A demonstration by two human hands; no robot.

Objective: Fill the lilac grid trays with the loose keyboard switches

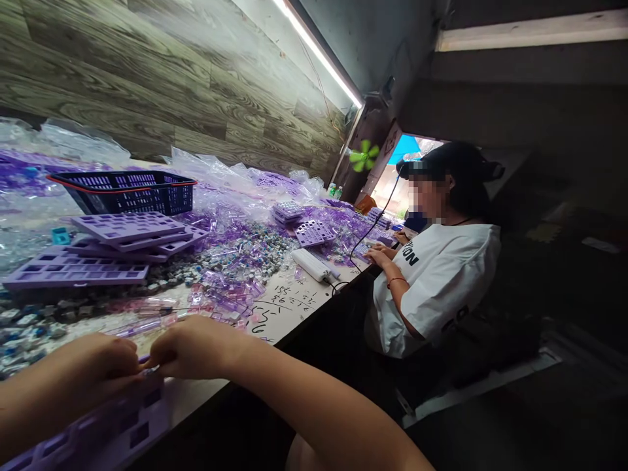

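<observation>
Both my hands meet at the lower left, above the top edge of a purple keyboard case [142,422] with square cutouts. My left hand [101,363] is closed, its fingertips pressed together at that edge. Facing it, my right hand [196,347] is closed too, thumb and finger in a pinch. A tiny pale piece shows between the two hands, too small to name. Loose keyboard switches [29,327] and clear purple and pink keycaps [223,291] lie just beyond my hands.
Stacked purple keyboard cases [130,229] stand before a dark basket [127,190] with a red rim. A white power strip [311,263] lies near the table edge beside handwritten figures. At right, a person in a white shirt [441,281] works at the table. Plastic bags [210,170] line the wall.
</observation>
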